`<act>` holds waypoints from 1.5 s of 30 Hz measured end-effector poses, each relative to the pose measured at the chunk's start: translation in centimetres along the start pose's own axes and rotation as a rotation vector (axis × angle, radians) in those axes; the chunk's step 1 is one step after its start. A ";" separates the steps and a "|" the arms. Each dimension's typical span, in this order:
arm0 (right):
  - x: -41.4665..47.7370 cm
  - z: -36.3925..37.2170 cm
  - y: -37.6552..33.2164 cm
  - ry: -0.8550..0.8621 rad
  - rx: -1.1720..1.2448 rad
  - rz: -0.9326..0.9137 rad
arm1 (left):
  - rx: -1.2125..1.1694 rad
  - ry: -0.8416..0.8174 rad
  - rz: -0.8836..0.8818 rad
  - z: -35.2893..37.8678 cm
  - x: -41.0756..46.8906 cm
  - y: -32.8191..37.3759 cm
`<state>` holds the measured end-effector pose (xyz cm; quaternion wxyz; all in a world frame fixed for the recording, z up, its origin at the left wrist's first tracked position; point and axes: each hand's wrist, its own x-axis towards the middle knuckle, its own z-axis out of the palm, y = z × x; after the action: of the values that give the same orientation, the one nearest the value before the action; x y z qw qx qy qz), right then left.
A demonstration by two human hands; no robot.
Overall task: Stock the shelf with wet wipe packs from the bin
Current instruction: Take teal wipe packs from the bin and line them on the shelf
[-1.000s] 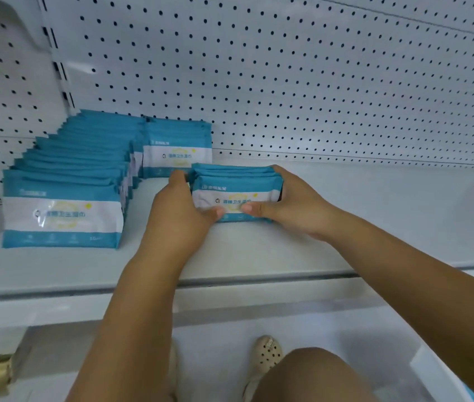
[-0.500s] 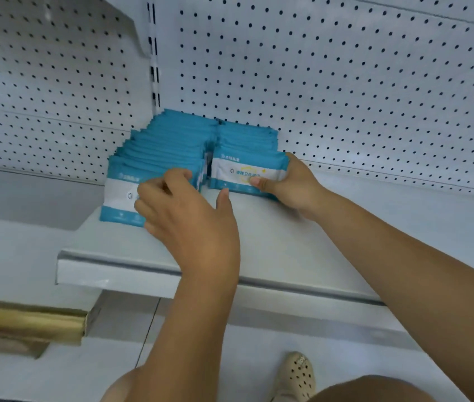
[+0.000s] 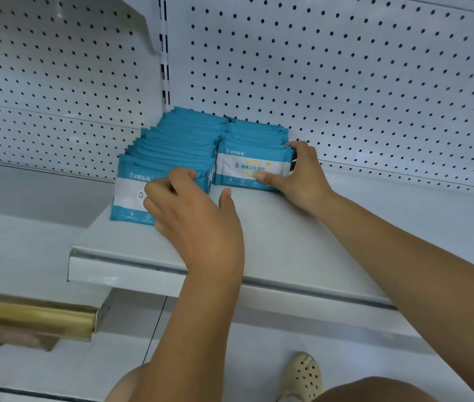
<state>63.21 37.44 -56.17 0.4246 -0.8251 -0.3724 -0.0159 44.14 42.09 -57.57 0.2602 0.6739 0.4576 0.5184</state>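
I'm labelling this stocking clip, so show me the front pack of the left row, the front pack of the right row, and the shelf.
left front pack (image 3: 129,195): head view, on its visible white band.
right front pack (image 3: 247,166): head view, on its white label band.
shelf (image 3: 273,236): head view, on its bare top surface.

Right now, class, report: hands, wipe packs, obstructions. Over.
Left hand curled against left row, grip unclear. Right hand pinching right row. Nothing blocking shelf front.

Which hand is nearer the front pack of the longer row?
Left. The left hand touches the face of that front pack; the right hand grips the shorter row beside it, to the right.
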 end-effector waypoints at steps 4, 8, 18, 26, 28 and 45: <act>-0.6 -0.5 0.3 -0.014 0.020 0.018 | -0.014 0.001 0.021 -0.2 -0.2 -0.1; -1.9 -2.2 1.0 -0.057 -0.013 0.046 | 0.013 0.023 0.050 -0.4 -0.5 0.1; -9.3 -11.7 4.0 -0.254 -0.341 -0.002 | -0.069 -0.163 0.304 1.1 -4.2 4.0; -18.5 -23.4 9.3 -0.122 -0.450 0.096 | -0.019 -0.707 0.541 3.3 -12.4 9.6; -21.4 -26.3 10.7 -0.043 -0.450 0.144 | -0.018 -0.796 0.581 3.8 -14.2 11.6; -44.9 -38.0 25.9 0.023 -0.453 0.764 | -0.117 -1.413 1.029 10.1 -38.3 15.3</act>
<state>58.04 -25.99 -65.08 0.2125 -0.9755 -0.0231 0.0517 57.27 2.61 -65.92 0.2506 0.9459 -0.1987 0.0553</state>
